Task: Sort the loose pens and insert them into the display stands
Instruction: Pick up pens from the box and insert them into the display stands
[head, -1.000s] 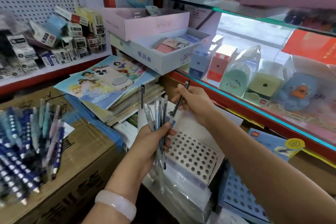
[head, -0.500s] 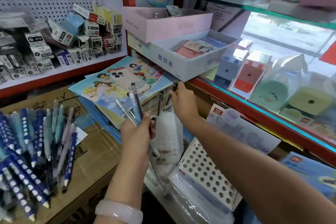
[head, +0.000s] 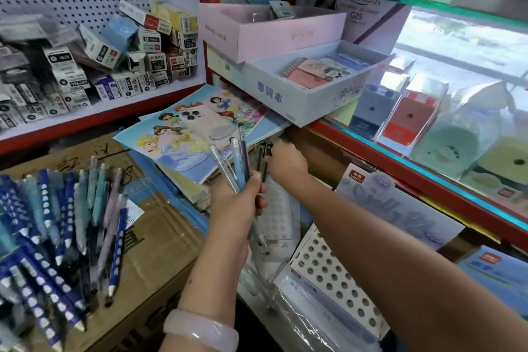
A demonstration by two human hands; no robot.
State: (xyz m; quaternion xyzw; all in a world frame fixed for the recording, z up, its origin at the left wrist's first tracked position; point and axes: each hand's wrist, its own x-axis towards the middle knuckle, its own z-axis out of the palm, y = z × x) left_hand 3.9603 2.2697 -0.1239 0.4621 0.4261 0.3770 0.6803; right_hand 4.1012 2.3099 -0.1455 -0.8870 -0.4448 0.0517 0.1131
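My left hand [head: 235, 206] grips a bunch of pens [head: 235, 157], pale blue, clear and one dark, fanned upward. My right hand [head: 285, 161] reaches forward past it and pinches a black pen [head: 268, 148] next to another black pen [head: 260, 151] standing in a clear stand [head: 275, 214]. A white display stand with round holes [head: 334, 274] lies lower right, under my right forearm. A heap of blue dotted and pastel pens [head: 54, 234] lies on a cardboard box [head: 148, 251] at left.
A phone [head: 205, 120] rests on cartoon notebooks [head: 171, 146] behind my hands. Small pen boxes [head: 120, 60] pile on the left shelf. Pink and blue trays [head: 285, 71] and sharpeners in clear cases [head: 400, 111] line the red-edged shelf [head: 400, 177] at right.
The view swung left and down. My right hand carried the black pen forward and lowered it beside the other black pen. My left hand turned its bunch more upright.
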